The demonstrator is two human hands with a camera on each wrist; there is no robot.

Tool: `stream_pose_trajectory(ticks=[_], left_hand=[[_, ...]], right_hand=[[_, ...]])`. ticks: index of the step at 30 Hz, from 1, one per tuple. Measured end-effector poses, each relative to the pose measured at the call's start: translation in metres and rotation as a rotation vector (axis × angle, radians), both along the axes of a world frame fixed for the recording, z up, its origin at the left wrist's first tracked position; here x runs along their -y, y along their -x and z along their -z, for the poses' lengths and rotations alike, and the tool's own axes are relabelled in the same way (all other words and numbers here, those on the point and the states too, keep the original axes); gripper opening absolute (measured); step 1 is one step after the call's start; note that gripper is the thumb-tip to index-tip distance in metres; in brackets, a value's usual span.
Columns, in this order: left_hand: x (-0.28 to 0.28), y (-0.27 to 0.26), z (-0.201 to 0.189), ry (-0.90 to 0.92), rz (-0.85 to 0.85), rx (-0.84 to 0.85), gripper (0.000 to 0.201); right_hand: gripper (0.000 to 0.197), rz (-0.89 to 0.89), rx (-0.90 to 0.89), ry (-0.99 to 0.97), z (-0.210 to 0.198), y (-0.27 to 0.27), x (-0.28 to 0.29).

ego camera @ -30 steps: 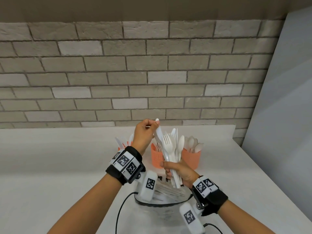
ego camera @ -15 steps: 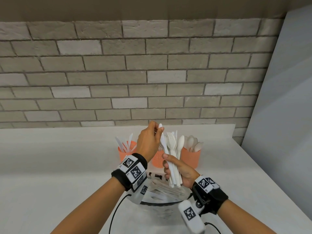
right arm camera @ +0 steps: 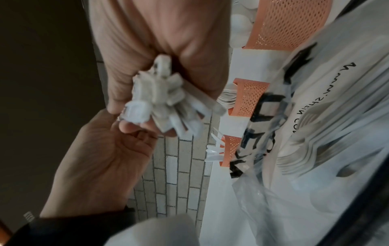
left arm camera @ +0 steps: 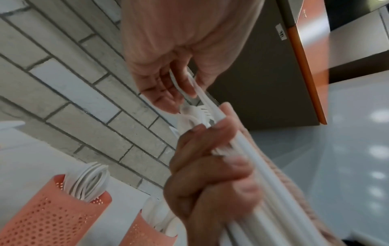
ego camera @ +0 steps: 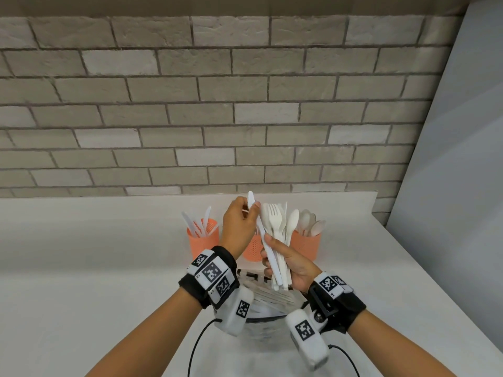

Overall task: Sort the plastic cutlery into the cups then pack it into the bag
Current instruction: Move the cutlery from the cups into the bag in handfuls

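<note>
While both hands meet above the bag, the scene reads:
Surroundings: grey brick wall [ego camera: 245, 104] behind white counter [ego camera: 81, 268]; three perforated orange plastic cups [ego camera: 202, 240] in a row near the wall, holding white knives, forks, spoons.
Obstruction: hands hide most of the middle cup.
Bag: clear plastic bag with black lettering [right arm camera: 315, 133] below the hands, cutlery already inside.
Right hand [ego camera: 295, 268]: fingers curled round an upright bundle of white plastic cutlery [ego camera: 277, 240].
Left hand [ego camera: 239, 224]: thumb and fingers pinch the tip of one white plastic knife [ego camera: 254, 213] in that bundle.
</note>
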State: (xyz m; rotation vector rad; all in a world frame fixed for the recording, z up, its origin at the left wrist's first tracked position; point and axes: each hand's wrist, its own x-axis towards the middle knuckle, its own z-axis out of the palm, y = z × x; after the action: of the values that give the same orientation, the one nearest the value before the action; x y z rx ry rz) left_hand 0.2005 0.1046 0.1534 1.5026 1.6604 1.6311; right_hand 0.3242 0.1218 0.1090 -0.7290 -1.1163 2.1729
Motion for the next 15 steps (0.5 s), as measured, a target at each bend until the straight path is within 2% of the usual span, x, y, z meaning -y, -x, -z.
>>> stream_pose_trajectory(ticks=[2, 3, 5, 7, 8, 10, 12, 15], left_hand=[[0.003, -0.001, 0.001, 0.061, 0.043, 0.024, 0.017], [0.005, 0.000, 0.001, 0.074, 0.060, 0.091, 0.021], [0.009, 0.003, -0.002, 0.085, 0.089, 0.326, 0.027], [0.013, 0.011, -0.006, 0.066, 0.102, 0.555, 0.030], [0.015, 0.015, -0.007, 0.057, 0.093, 0.614, 0.031], [0.016, 0.023, -0.008, 0.061, 0.056, 0.609, 0.031], [0.015, 0.028, -0.006, 0.086, 0.012, 0.520, 0.028], [0.015, 0.030, -0.003, 0.162, 0.029, 0.449, 0.020]], right_hand=[[0.018, 0.001, -0.008, 0.013, -0.002, 0.000, -0.001], [0.018, 0.000, -0.017, 0.028, -0.003, 0.000, -0.001], [0.021, -0.004, -0.063, 0.086, -0.003, -0.001, -0.002], [0.011, 0.024, -0.089, 0.124, -0.001, -0.003, -0.005], [0.009, 0.050, -0.086, 0.126, 0.002, -0.004, -0.006], [0.007, 0.068, -0.070, 0.109, 0.007, -0.007, -0.008], [0.009, 0.049, -0.045, 0.043, 0.009, -0.010, -0.008], [0.013, -0.010, 0.010, -0.062, 0.008, -0.012, -0.005]])
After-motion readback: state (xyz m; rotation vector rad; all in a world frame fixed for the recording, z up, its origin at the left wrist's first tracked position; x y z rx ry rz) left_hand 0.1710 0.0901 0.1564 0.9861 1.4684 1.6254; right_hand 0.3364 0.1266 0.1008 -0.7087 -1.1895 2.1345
